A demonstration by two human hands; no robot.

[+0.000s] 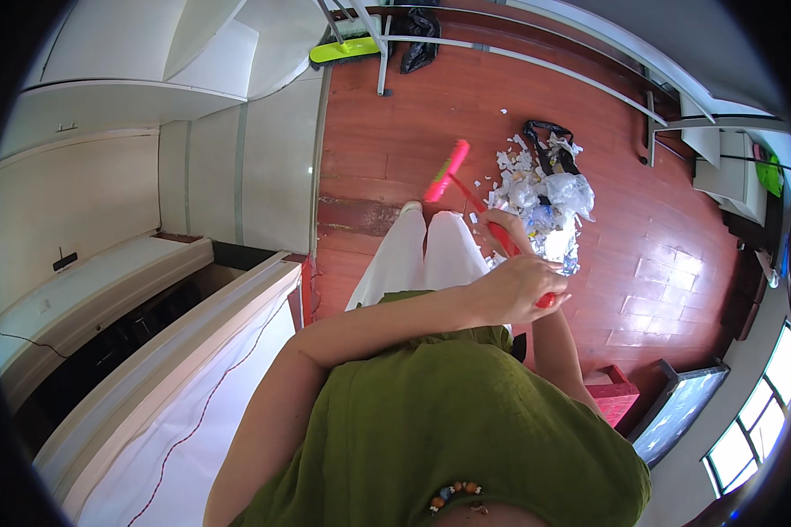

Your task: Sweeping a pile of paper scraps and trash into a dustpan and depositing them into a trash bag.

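A pink-red broom (453,176) is held slanted over the reddish wooden floor (395,149), its brush head down on the boards just left of a heap of torn white paper and clear plastic litter (540,206). Its handle is grasped by both hands: the left hand (518,288) is clenched around the upper end, near the green top, and the right hand (499,224) is closed on the shaft lower down. White trouser legs (417,255) are seen beneath the handle. A black bag (549,145) lies at the far edge of the heap. Farther off, a yellow-green dustpan (343,50) rests beside a metal frame (382,53).
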